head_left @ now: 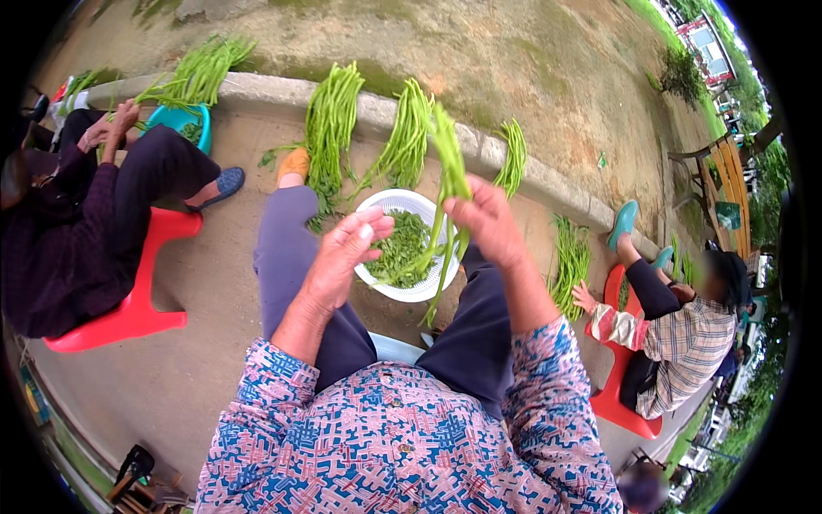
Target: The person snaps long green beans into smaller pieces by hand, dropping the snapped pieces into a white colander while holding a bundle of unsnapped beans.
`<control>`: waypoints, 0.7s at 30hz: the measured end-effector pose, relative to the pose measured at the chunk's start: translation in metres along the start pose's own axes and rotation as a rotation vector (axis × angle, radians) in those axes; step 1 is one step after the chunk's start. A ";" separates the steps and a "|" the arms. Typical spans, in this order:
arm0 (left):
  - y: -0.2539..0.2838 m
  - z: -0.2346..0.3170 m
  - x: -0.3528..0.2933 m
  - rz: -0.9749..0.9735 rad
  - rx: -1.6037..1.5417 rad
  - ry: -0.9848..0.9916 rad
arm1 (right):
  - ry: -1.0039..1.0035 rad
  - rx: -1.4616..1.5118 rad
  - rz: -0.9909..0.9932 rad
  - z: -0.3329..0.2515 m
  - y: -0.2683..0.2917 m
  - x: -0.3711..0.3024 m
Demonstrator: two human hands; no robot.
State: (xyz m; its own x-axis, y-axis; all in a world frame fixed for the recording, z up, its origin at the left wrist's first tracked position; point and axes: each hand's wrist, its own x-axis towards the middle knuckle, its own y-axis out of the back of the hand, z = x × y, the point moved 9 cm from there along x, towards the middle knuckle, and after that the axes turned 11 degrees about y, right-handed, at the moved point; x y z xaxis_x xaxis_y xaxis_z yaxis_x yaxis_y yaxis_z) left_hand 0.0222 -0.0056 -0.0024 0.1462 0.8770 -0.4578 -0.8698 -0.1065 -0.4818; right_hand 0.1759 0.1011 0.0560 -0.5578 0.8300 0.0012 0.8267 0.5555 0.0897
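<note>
A bunch of green stalks [449,154] was found pinched between the thumb and fingers of the right hand [486,221], hanging over the right side of a white basket [396,202] in which green leaves [401,250] were held. The left hand [344,253] was observed loosely spread, fingers bent, near the basket's left rim. Further stalks [334,116] were laid against a concrete curb [377,111].

My right hand [492,223] grips stems [449,154] at the basket's [413,295] right; my left hand [336,261] hovers by its left rim, leaves [399,250] inside.
</note>
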 end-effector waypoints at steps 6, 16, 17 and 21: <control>-0.047 0.017 -0.042 -0.174 -0.137 -0.132 | 0.103 0.016 -0.191 -0.013 -0.086 -0.063; -0.059 0.001 -0.082 -0.179 -0.141 -0.190 | 0.154 0.025 -0.081 -0.010 -0.114 -0.120; -0.061 0.000 -0.084 -0.183 -0.141 -0.185 | 0.139 0.055 -0.080 -0.008 -0.116 -0.123; -0.063 -0.002 -0.089 -0.190 -0.143 -0.212 | 0.114 0.234 0.030 -0.021 -0.116 -0.128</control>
State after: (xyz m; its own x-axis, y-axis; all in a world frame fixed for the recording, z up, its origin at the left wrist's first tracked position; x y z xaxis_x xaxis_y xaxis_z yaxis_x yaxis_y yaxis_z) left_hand 0.0645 -0.0778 0.0672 0.1853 0.9639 -0.1911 -0.7592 0.0169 -0.6506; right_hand 0.1501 -0.0707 0.0659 -0.5263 0.8427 0.1135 0.8304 0.5381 -0.1446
